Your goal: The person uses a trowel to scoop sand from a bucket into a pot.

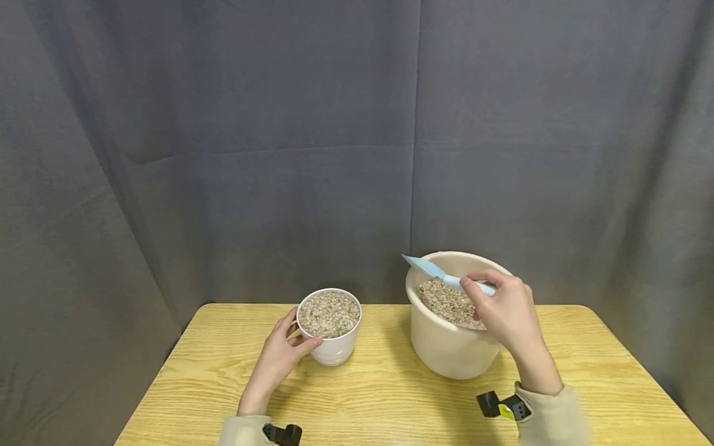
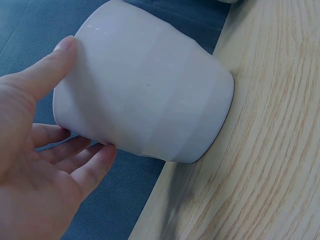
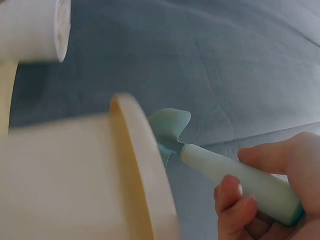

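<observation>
The pale wooden worktop (image 1: 390, 402) stands before a grey cloth backdrop (image 1: 279, 155) and carries two vessels near each other. The larger is a cream plastic bucket (image 1: 446, 353), on the right and partly filled with small beige gravel (image 1: 446, 300). The smaller is a white ceramic pot (image 1: 334, 350), left of the bucket and apart from it, heaped to the rim with the same gravel.

Judging by the full pot and the blade held clear above the bucket, the scooping looks close to finished; this seems a pause between loads, or the end of the filling. A further load would call for dipping the blade into the bucket's gravel and carrying it level across the gap, with little room left in the pot before grains spill.

The right hand (image 1: 507, 310) hovers over the bucket's near rim, wrist raised, fingers and thumb curled round the pale handle of a light blue plastic scoop (image 1: 432, 271). The blade points up and left, past the far rim, and looks empty in the wrist view.

The left hand (image 1: 281, 353) rests on the worktop beside the pot, thumb along its near side and fingers cupped round the far side, steadying it upright.
</observation>
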A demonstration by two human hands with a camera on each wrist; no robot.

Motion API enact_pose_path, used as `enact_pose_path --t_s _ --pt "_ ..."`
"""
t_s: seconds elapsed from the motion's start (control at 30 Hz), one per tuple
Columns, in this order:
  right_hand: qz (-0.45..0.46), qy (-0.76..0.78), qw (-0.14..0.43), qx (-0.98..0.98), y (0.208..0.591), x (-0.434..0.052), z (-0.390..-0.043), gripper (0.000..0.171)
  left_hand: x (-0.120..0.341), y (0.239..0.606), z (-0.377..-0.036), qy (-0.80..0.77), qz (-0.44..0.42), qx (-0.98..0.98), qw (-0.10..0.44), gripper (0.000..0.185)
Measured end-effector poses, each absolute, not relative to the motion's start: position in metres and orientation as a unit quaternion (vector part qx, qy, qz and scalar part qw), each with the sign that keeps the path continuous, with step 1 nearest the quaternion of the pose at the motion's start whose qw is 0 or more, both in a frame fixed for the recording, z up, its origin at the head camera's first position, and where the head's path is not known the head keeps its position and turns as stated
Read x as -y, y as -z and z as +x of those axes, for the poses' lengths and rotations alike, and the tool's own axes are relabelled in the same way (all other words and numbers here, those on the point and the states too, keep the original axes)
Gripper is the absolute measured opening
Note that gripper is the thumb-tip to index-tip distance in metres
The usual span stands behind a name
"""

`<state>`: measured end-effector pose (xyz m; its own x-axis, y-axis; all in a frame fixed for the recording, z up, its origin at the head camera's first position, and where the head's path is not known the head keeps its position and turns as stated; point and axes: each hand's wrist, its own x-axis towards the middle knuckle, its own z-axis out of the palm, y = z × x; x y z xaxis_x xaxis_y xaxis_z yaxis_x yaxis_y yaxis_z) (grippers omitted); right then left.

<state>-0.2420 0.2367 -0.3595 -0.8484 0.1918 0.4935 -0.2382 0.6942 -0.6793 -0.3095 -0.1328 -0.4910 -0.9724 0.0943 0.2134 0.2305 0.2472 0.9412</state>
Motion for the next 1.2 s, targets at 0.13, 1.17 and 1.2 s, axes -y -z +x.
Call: enact_pose_path --t_s 0.13,1.17,1.2 --pt "0.028 -0.33 0.294 0.897 0.355 -0.257 -0.242 0.024 0.133 0.491 -0.308 0.606 -0.102 0.787 0.053 0.089" --pt "0.287 -0.124 0.16 0.936 0.355 -0.36 -0.294 0.013 0.134 0.49 -0.31 0.601 -0.098 0.791 0.053 0.09" --pt "0.285 -0.128 0.153 0.937 0.355 -0.361 -0.295 0.013 0.134 0.49 -0.31 0.601 -0.098 0.791 0.053 0.09"
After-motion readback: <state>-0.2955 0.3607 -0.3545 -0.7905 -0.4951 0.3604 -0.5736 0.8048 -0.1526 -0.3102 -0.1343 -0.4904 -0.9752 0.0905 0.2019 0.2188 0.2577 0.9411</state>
